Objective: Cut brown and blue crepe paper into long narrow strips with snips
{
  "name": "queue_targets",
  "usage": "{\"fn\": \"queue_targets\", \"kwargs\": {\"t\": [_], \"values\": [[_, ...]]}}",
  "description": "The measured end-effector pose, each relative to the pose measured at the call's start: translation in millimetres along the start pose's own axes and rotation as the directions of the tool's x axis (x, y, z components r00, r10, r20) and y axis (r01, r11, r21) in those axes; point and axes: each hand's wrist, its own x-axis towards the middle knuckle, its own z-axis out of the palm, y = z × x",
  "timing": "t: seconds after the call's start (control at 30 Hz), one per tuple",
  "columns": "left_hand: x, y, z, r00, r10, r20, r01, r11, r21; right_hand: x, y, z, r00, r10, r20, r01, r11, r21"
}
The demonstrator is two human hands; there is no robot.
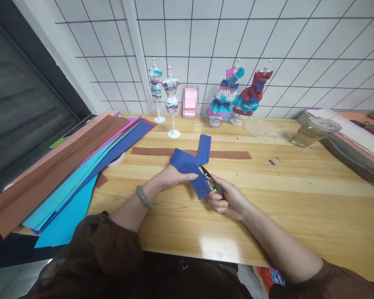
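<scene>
My left hand [178, 175] pinches a dark blue crepe paper strip [187, 161] between thumb and fingers; the strip bends over the hand and hangs down toward me. My right hand [226, 195] is closed around small thread snips [214, 182] with dark blades and a green handle. The blade tips lie against the edge of the blue strip; whether they cut into it I cannot tell. Another blue length [205, 148] sticks up at the far side, apparently part of the same strip. Beneath it, a brown paper strip [233, 155] lies crosswise on the table.
Folded crepe paper sheets [90, 145] in several colours are piled at the left. Small dress forms [171, 93] stand along the tiled wall, two in paper dresses [226, 97]. A lidded cup [310, 135] and a white box [352, 141] stand at the right. Blue scraps [271, 162] lie on the wooden table [293, 216].
</scene>
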Motion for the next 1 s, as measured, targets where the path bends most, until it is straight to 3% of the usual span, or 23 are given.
{"fn": "queue_targets", "kwargs": {"t": [0.4, 0.67, 1.0], "values": [[0.1, -3.3, -2.2, 1.000, -0.011, 0.009, 0.010, 0.999, 0.036, 1.1, 2.2, 3.8, 0.997, -0.049, -0.066, 0.042, 0.994, -0.098], [-0.2, -3.6, -2.7, 1.000, -0.021, 0.002, 0.021, 0.998, 0.064, 1.0, 3.4, 2.0, 0.994, -0.100, -0.050, 0.094, 0.990, -0.103], [-1.3, -0.5, 0.1, 0.999, 0.003, 0.051, -0.008, 0.995, 0.104, 0.2, 1.4, 0.8, 0.999, -0.026, 0.028, 0.027, 0.999, -0.032]]}}
